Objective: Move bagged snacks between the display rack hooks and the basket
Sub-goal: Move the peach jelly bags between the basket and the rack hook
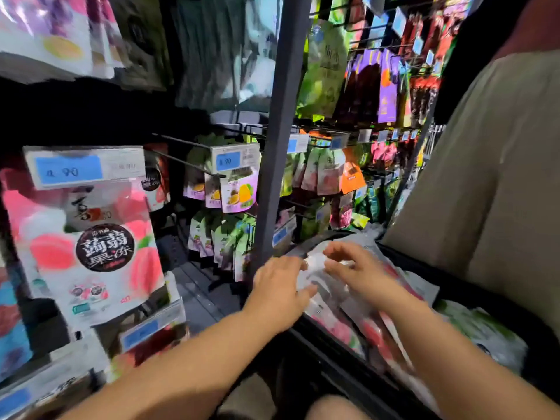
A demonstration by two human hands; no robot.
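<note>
A black basket [472, 294] at lower right holds several snack bags, pink-and-white ones on top and a green one [485, 331] at the right. My left hand [280, 286] and my right hand [354, 268] both rest on the top edge of a whitish clear bag [321, 277] lying uppermost in the basket, fingers curled around it. Motion blur hides the exact grip. On the rack to the left hangs a pink peach jelly bag [91, 250] under a blue price tag [69, 171]. An empty hook [185, 162] juts out beside it.
A dark upright rack post [278, 131] stands just behind my hands. More bags hang on hooks beyond it, among them purple-yellow bags [239, 192] and green bags [324, 71]. A person in a beige garment [491, 183] stands close at the right, behind the basket.
</note>
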